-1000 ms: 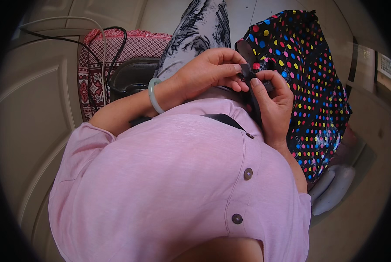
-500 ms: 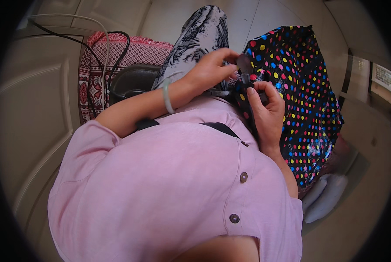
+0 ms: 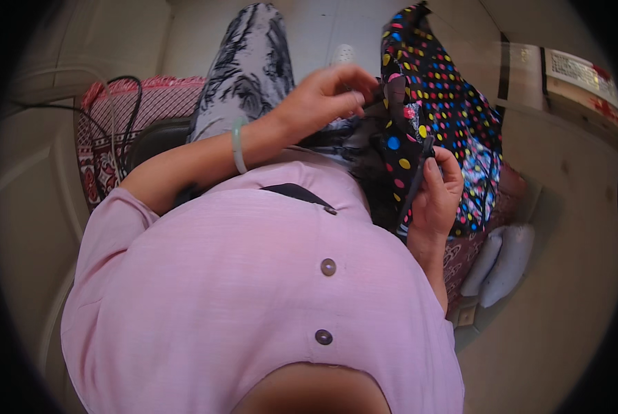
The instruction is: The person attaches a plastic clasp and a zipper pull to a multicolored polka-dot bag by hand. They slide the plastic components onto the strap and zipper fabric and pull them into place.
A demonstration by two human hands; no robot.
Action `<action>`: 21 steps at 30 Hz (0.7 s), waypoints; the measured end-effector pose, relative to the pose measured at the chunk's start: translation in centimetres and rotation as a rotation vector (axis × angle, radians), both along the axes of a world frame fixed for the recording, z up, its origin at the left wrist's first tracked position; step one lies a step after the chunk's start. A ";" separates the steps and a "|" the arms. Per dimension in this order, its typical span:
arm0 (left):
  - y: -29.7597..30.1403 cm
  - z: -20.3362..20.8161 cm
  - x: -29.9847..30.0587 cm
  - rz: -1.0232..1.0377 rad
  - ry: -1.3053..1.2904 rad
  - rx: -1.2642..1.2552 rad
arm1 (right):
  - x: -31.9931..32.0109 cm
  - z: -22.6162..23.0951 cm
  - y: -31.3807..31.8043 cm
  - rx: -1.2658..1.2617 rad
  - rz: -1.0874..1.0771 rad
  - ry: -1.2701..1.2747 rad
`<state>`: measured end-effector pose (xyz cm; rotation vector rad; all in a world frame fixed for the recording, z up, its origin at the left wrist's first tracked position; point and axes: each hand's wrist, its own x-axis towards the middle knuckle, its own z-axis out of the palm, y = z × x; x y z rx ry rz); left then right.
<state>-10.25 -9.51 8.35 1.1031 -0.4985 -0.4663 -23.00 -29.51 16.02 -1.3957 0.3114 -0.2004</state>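
Observation:
A glossy black polka-dot cloth (image 3: 447, 103), its dots in several colours, spreads over my right side and lap. My right hand (image 3: 436, 193) pinches a dark strip along its near edge between thumb and forefinger. Farther off, my left hand (image 3: 330, 96), with a pale green bangle (image 3: 238, 145) on the wrist, has its fingers curled at the left edge of the cloth. They are slightly smeared, and whatever lies between their tips is mostly hidden. A sheer dark patch and a small pinkish-red patterned patch (image 3: 411, 112) show on the cloth between my hands.
Beneath me lies a red patterned cover (image 3: 102, 162) with a fringe. Cables (image 3: 133, 103) loop at the left, before a panelled door (image 3: 36, 179). White cushion-like objects (image 3: 505, 265) lie low at the right. A printed box (image 3: 581, 79) stands at the far right.
My view has shifted, and the cloth appears farther left. My hands have drawn apart, the right one nearer to me along the edge. The dark piece between them is now spread out.

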 end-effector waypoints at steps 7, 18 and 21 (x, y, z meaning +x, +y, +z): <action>-2.1 5.7 0.1 -0.112 -0.842 0.127 | -9.1 3.5 -1.5 -0.302 0.025 -0.258; -4.2 17.0 -7.6 -0.032 -1.558 0.194 | -18.5 11.8 -2.4 -0.775 0.025 -0.364; -4.7 19.4 -5.9 -0.150 -1.506 0.143 | -16.7 13.5 -3.2 -0.729 0.132 -0.334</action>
